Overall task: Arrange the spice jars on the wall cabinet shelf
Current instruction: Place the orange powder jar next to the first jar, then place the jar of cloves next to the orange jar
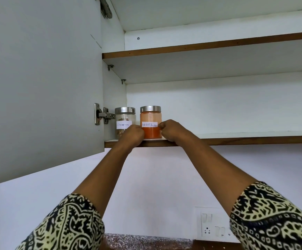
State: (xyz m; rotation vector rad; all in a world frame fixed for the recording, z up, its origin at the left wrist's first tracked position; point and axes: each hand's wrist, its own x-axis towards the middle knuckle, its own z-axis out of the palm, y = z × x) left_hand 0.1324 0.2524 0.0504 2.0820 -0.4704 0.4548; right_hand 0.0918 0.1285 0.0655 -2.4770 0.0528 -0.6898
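Note:
Two glass jars with steel lids stand at the left end of the lower cabinet shelf (237, 139). The left one, the cinnamon jar (124, 120), is nearly clear with a handwritten label. Beside it stands the red chilli powder jar (150, 117), filled with orange-red powder. My left hand (133, 135) presses the chilli jar's left side and partly covers the cinnamon jar's lower right. My right hand (172, 130) grips the chilli jar's right side. The jar rests on the shelf near its front edge.
The cabinet door (42, 78) hangs open on the left, its hinge (103, 114) close to the cinnamon jar. An upper shelf (200, 46) runs above. The lower shelf stretches bare to the right of the jars. A switch panel (212, 226) sits on the wall below.

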